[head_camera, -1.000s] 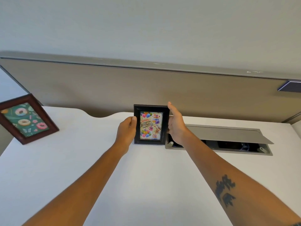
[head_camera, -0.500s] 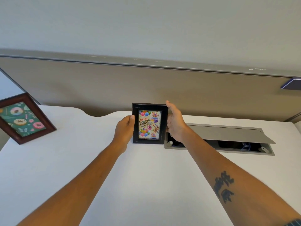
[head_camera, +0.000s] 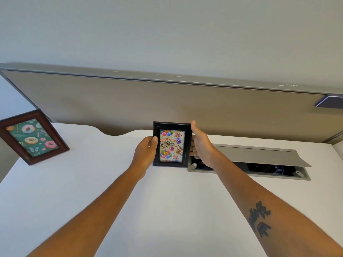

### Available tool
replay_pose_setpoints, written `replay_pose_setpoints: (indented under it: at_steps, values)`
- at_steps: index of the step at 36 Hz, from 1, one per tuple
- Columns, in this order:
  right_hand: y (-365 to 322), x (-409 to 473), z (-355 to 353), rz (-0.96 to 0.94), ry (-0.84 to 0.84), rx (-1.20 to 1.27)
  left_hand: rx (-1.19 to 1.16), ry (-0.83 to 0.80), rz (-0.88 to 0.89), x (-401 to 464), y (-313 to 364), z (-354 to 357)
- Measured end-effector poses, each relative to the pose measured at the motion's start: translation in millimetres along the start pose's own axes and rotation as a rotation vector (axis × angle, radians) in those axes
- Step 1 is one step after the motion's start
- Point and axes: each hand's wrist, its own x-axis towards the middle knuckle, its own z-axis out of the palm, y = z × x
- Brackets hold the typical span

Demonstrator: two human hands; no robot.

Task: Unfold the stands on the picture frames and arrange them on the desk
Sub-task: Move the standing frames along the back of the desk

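The black birthday frame (head_camera: 172, 144) now stands a touch squarer to me; the right hand (head_camera: 201, 145) loosens, fingers straightening beside its edge.

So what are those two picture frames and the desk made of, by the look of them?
Black frame: smooth, matte moulding, wood or plastic; no grain shows. Brown frame: looks like reddish stained wood with a slight sheen, possibly imitation. Desk: plain white, even surface, probably laminate.

Grey wall (head_camera: 167, 30), beige partition (head_camera: 130, 101)
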Motion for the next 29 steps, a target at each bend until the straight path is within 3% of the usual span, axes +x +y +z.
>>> replay_pose_setpoints:
  at_steps: [5, 9, 14, 17, 21, 29]
  values:
    - [5, -21, -2, -0.057, 0.133, -0.125, 0.206, 0.024, 0.033, -23, -12, 1]
    - [31, -49, -7, -0.237, 0.333, -0.290, 0.397, 0.005, 0.038, -59, -30, 4]
    - [89, -94, -18, -0.495, 0.458, -0.845, 0.588, -0.017, 0.177, -109, -51, 6]
    - [121, -130, -20, -0.583, 0.501, -0.985, 0.654, -0.022, 0.245, -144, -57, 11]
    - [161, -176, -18, -0.616, 0.540, -1.047, 0.769, -0.033, 0.305, -190, -69, 19]
    - [230, -257, -16, -0.513, 0.517, -1.162, 0.803, -0.103, 0.332, -275, -80, 34]
